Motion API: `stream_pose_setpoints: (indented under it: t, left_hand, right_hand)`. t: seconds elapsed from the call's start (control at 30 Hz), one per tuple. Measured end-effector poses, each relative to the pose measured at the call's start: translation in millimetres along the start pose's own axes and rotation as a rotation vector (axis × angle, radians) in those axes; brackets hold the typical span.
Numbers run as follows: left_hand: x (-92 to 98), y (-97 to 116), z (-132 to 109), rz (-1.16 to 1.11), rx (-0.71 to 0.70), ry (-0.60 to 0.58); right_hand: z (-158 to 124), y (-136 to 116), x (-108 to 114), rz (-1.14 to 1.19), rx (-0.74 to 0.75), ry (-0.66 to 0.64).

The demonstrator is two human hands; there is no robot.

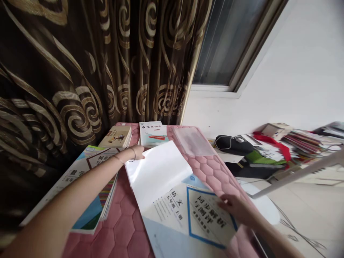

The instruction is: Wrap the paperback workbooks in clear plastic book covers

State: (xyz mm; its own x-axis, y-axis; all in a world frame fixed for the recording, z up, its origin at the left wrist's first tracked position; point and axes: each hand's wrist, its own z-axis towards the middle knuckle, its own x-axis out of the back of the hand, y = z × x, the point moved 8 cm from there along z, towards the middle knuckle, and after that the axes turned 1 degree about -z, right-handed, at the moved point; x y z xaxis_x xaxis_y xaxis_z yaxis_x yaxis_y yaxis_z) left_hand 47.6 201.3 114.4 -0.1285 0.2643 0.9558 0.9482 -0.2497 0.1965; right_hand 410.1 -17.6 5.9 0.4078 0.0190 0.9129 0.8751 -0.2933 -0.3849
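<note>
A Chinese-language workbook [174,215] with a pale blue and white cover lies on the pink table mat, its lower part cut off by the frame. Over its far end extends a glossy white sheet [158,168]; whether it is a page or a cover flap I cannot tell. My left hand [137,153], a thin band at the wrist, is closed on the sheet's far left edge. Slightly blurred, my right hand [233,207] is over the workbook's right side near the blue-framed title, fingers curled together. What those fingers hold, if anything, is hidden.
Left of the workbook lies a stack of workbooks [88,211], partly behind my left forearm. Farther back are a small beige book stack [116,136], a calligraphy book [153,134] and a translucent plastic sheet [193,140]. Curtains [150,71] hang behind; clutter [268,154] fills the right.
</note>
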Motion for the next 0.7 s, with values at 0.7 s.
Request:
stream_pose_setpoints:
  t: [0.7]
  left_hand:
    - [-37.8,-74.1,-182.9,-0.586,0.093,0.167]
  right_hand:
    - [114.5,-176.8,-7.1,0.009,0.445,0.057]
